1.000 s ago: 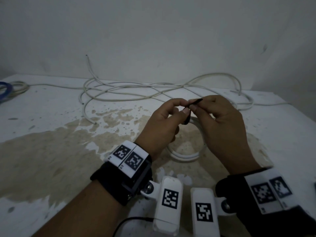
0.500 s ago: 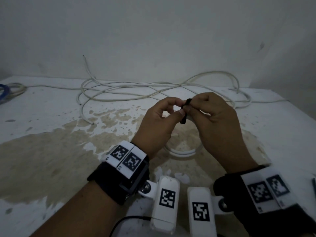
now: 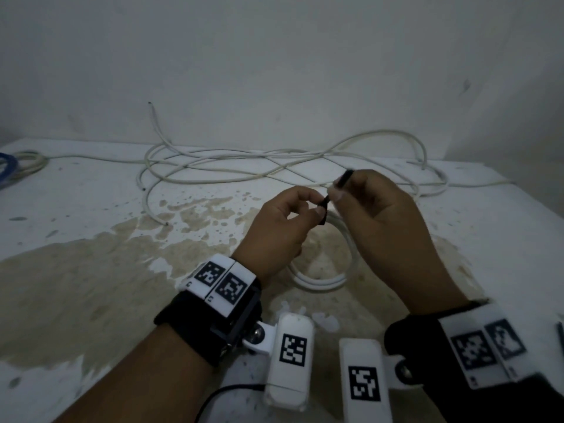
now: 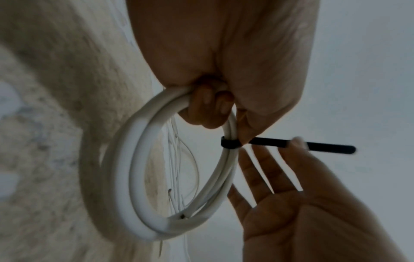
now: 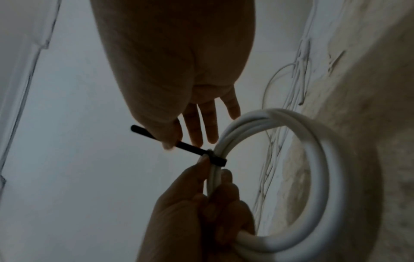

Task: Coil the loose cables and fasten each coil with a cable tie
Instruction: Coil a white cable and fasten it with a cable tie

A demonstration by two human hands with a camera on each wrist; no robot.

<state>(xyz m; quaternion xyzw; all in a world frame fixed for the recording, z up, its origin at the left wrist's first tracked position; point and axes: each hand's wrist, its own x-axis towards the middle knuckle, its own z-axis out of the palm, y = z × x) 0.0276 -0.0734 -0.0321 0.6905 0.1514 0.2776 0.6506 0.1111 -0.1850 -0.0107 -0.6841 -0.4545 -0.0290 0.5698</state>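
Coiled white cable point(image 4: 143, 170) is hanging from my left hand point(image 3: 276, 230), held up above the stained worktop point(image 3: 91, 270). I am curling my left fingers point(image 4: 208, 109) round the strands at the top of the coil, and my thumb tip is pressing right beside the black cable tie point(image 4: 232, 143), which is wrapped snugly round the bundle (the turns look gathered tight there). My right hand point(image 3: 378, 221) is pinching the tie's free tail point(image 5: 188, 146) between thumb and forefinger, while its other three fingers point(image 5: 201, 125) are stretching out straight and slightly spread, touching nothing. The tail is sticking out sideways past the pinch, away from the coil, its end point(image 4: 349, 149) free in the air. In the head view both hands are meeting just above the loop of the coil, whose lower curve is showing beneath them. A cut end of the cable point(image 4: 182, 215) is lying among the turns at the bottom of the coil. Behind my hands, loose white cable point(image 3: 274, 166) is sprawling across the back of the worktop near the wall point(image 3: 274, 56). At the far left edge a blue cable point(image 3: 7, 166) is lying beside more pale loops.
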